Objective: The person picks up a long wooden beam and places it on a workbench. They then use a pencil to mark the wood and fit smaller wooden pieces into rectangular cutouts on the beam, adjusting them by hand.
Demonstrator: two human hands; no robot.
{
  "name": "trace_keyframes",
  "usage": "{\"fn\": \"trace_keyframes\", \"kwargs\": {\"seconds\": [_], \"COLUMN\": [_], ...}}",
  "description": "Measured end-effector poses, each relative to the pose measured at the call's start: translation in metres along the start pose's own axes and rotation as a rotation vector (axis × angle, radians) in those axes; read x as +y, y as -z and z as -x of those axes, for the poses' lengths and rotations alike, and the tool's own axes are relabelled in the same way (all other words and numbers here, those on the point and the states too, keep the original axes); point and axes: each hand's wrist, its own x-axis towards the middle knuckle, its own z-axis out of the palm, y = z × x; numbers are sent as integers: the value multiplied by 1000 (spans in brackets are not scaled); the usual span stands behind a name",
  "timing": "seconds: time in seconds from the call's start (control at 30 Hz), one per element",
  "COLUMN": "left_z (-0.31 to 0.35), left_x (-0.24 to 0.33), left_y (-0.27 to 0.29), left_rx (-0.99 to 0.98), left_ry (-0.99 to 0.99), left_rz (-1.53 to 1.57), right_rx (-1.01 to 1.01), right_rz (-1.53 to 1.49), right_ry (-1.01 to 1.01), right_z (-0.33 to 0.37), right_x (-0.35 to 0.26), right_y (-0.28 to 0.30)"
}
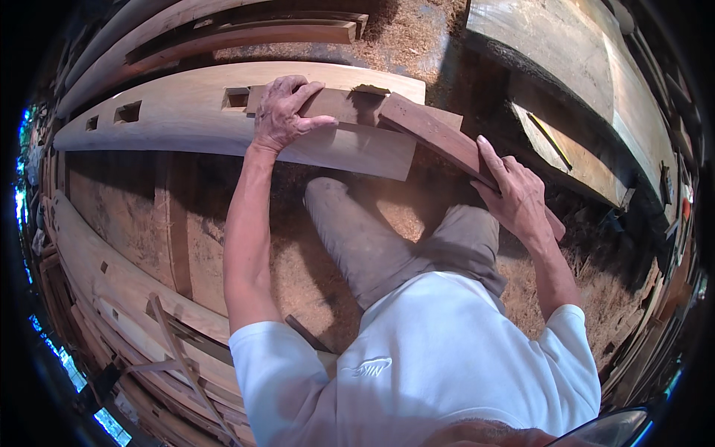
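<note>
A pale, smoothed timber beam (186, 91) with rectangular mortises lies crosswise in front of me. On its right part rests a flat brown board (339, 106), with a dark ragged notch or patch at its far edge. My left hand (287, 112) holds this board near its left end, fingers bent over its far side and thumb stretched along it. My right hand (512, 190) grips a reddish-brown wooden bar (439, 138) near its lower end. The bar slants, and its upper left end lies over the board; whether it touches is unclear.
More long timbers (298, 32) lie beyond the beam. A mortised timber (134, 272) and thin wooden strips (186, 357) are at the lower left. To the far right stands a large, weathered wooden slab (555, 48). Wood shavings (406, 45) cover the ground.
</note>
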Motion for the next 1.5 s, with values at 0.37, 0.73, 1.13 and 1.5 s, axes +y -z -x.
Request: {"fn": "trace_keyframes", "kwargs": {"seconds": [0.37, 0.73, 1.13, 1.5], "left_z": [-4, -1, 0, 0], "left_x": [1, -2, 0, 1], "left_y": [3, 0, 0, 1], "left_rx": [4, 21, 3, 1], "left_ry": [-3, 1, 20, 29], "left_rz": [3, -14, 28, 22], "right_rx": [60, 143, -7, 160], "right_rz": [-13, -18, -25, -77], "right_ry": [17, 68, -6, 46], "right_z": [4, 4, 1, -2], "right_x": [-7, -25, -34, -33], "right_y": [-9, -12, -19, -24]}}
